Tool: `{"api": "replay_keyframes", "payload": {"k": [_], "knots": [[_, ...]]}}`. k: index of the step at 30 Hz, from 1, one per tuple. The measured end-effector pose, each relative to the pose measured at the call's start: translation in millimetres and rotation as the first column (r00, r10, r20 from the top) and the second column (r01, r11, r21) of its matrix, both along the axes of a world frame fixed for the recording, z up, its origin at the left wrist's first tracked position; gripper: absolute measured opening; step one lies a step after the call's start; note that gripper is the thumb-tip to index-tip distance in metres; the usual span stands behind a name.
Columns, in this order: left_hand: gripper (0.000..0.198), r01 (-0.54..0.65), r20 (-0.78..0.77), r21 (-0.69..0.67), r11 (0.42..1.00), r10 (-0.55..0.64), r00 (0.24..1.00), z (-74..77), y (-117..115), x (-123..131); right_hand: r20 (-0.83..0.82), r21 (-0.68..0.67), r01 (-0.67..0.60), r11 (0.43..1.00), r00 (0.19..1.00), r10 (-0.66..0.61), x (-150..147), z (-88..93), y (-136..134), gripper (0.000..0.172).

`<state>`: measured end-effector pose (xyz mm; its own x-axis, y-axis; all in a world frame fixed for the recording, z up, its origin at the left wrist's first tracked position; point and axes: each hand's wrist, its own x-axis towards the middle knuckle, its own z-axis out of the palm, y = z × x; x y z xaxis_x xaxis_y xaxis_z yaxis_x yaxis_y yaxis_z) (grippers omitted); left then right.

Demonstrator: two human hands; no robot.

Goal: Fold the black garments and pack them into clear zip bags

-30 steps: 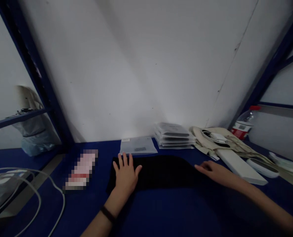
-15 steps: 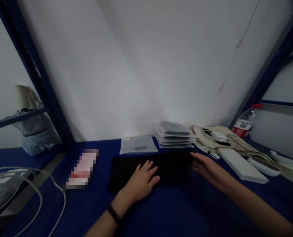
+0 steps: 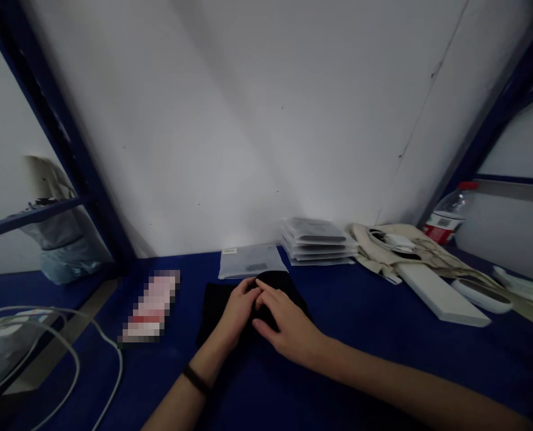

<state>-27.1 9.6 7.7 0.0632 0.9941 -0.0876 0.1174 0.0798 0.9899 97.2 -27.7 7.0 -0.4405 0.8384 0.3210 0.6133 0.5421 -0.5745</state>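
A piece of black cloth (image 3: 215, 301) lies on the blue table, its right part lifted and bent over toward the left in a rounded fold. My left hand (image 3: 238, 308), with a dark band at the wrist, is on the cloth, fingers bent and thumb drawn in at its edge. Meeting it from the right, my right hand (image 3: 288, 326) grips the brought-over end, its fingertips touching the left hand's. Some fingertips and the cloth's edge between the hands are hidden.
Behind the cloth are a flat clear packet (image 3: 250, 263) and a stack of similar packets (image 3: 317, 239). A beige bag (image 3: 405, 239), a white box (image 3: 443, 294) and a bottle (image 3: 448, 216) stand right. A blurred pink item (image 3: 152, 305) and white cables (image 3: 119, 374) are left.
My right hand has moved left from the cloth's right end, folding that end over. My left hand has turned from lying flat to bent fingers, close to the right hand.
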Motion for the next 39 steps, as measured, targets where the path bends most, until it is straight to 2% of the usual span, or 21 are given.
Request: {"api": "replay_keyframes", "payload": {"k": [4, 7, 11, 14, 19, 23, 25, 29, 33, 35, 39], "knots": [[0.042, -0.018, -0.201, 0.051, 0.999, 0.028, 0.979, -6.0, 3.7, -1.7, 0.007, 0.065, 0.021, 0.998, 1.000, -0.021, 6.0, 7.8, 7.5, 0.011], [0.043, -0.007, -0.386, 0.141, 0.990, 0.061, 0.921, -6.4, 1.3, 0.3, 0.009, 0.109, 0.021, 0.994, 1.000, -0.022, 13.7, 13.0, 18.0, 0.021], [0.042, 0.053, -0.678, 0.174, 0.983, 0.081, 0.730, -1.9, -6.4, 3.2, 0.206, 0.053, -0.022, 0.998, 0.979, 0.010, 20.0, 7.0, 30.3, 0.040], [0.042, 0.091, -0.804, 0.180, 0.979, 0.093, 0.587, -0.9, -9.4, 3.8, 0.364, -0.024, -0.042, 0.999, 0.930, 0.048, 20.9, -3.1, 34.9, 0.048], [0.031, 0.123, -0.887, 0.222, 0.967, 0.148, 0.438, 0.7, -5.7, -4.9, 0.444, -0.024, -0.017, 1.000, 0.896, 0.026, 19.4, -13.6, 36.2, 0.050], [0.032, 0.047, -0.935, 0.255, 0.966, 0.234, 0.268, 8.2, -0.1, -21.9, 0.432, -0.022, -0.006, 1.000, 0.902, 0.015, 19.3, -13.8, 35.6, 0.050], [0.035, -0.001, -0.948, 0.241, 0.970, 0.236, 0.213, 11.4, 2.1, -30.4, 0.443, -0.041, -0.001, 0.999, 0.896, 0.019, 19.5, -12.5, 34.6, 0.051], [0.040, -0.071, -0.966, 0.171, 0.983, 0.181, 0.187, 12.5, 6.3, -42.3, 0.457, -0.096, 0.024, 0.995, 0.889, 0.023, 20.7, -9.4, 30.4, 0.051], [0.042, -0.070, -0.965, 0.090, 0.993, 0.104, 0.242, 9.6, 12.0, -53.0, 0.395, -0.174, 0.025, 0.984, 0.917, 0.047, 27.3, -3.4, 28.4, 0.054], [0.041, -0.075, -0.954, 0.069, 0.995, 0.088, 0.286, 8.6, 14.5, -59.4, 0.324, -0.178, -0.020, 0.984, 0.943, 0.078, 34.1, 1.7, 31.2, 0.053], [0.040, -0.111, -0.938, -0.014, 0.994, 0.025, 0.345, 9.2, 15.7, -68.3, 0.192, -0.090, -0.164, 0.982, 0.965, 0.179, 51.4, 9.7, 44.2, 0.042]]}}
